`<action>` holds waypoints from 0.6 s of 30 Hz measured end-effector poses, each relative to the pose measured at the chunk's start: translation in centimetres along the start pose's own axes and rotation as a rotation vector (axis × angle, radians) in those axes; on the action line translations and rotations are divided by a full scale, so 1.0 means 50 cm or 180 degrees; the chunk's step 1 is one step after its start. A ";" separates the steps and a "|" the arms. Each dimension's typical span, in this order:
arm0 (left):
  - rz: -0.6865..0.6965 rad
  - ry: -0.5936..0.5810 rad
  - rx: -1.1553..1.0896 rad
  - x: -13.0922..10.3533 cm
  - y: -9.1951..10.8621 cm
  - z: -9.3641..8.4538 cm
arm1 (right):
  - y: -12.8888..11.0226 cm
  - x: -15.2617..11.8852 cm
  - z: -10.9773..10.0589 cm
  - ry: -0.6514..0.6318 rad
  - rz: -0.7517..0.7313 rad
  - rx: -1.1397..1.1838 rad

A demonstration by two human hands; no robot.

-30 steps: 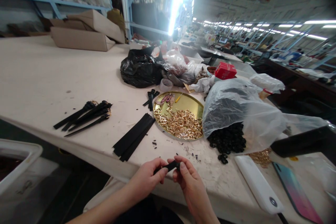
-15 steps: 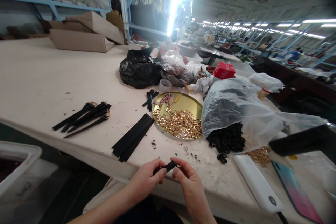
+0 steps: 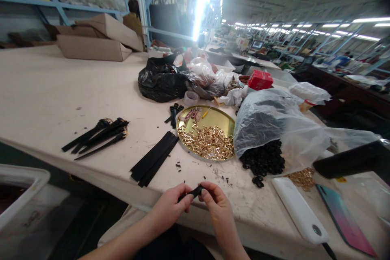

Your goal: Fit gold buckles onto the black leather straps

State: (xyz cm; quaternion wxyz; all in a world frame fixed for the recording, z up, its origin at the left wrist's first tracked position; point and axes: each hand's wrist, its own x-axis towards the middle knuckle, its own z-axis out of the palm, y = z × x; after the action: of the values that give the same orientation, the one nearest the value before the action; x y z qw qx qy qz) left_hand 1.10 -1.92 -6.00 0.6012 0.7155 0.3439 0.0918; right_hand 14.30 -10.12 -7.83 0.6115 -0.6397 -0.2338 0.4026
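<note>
A short black strap point(image 3: 196, 191) is pinched between my two hands at the table's front edge. My left hand point(image 3: 176, 201) closes on its left part, and my right hand point(image 3: 215, 199) grips the right end with thumb and fingers. What lies under the fingertips is hidden. Beyond my hands, flat black straps point(image 3: 154, 158) lie stacked on the table. Behind them a round gold tray point(image 3: 219, 115) holds many gold metal buckles point(image 3: 213, 143). Small black pieces point(image 3: 265, 158) spill from a clear plastic bag point(image 3: 265, 113) on the right.
Bundled black straps point(image 3: 102, 134) lie at left. A black plastic bag point(image 3: 161, 81) and a red box point(image 3: 260, 80) stand behind the tray. At right are a white power bank point(image 3: 300, 211) and a phone point(image 3: 345, 219). A white bin point(image 3: 39, 176) sits beside the table, lower left.
My right thumb and fingers have closed in further over the strap's right end. My left hand keeps its place, and the table's things lie as before.
</note>
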 end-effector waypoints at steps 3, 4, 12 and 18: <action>-0.0019 -0.0003 -0.0008 0.000 0.000 -0.001 | 0.003 0.001 -0.001 -0.0011 -0.0030 -0.0026; -0.0024 0.0001 -0.0012 0.000 0.000 -0.001 | 0.004 0.001 -0.001 -0.0014 -0.0039 -0.0028; -0.0040 0.0089 -0.0160 0.004 0.000 -0.003 | 0.002 -0.005 0.006 -0.0123 -0.0136 -0.0110; -0.0045 0.0037 -0.0255 0.005 0.002 -0.001 | 0.008 0.000 0.008 0.0060 -0.0902 -0.0992</action>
State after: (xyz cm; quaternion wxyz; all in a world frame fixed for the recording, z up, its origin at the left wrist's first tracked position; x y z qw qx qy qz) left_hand 1.32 -1.75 -5.96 0.6280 0.6878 0.3485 0.1054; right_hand 13.88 -9.95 -8.19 0.5579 -0.6911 -0.3752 0.2654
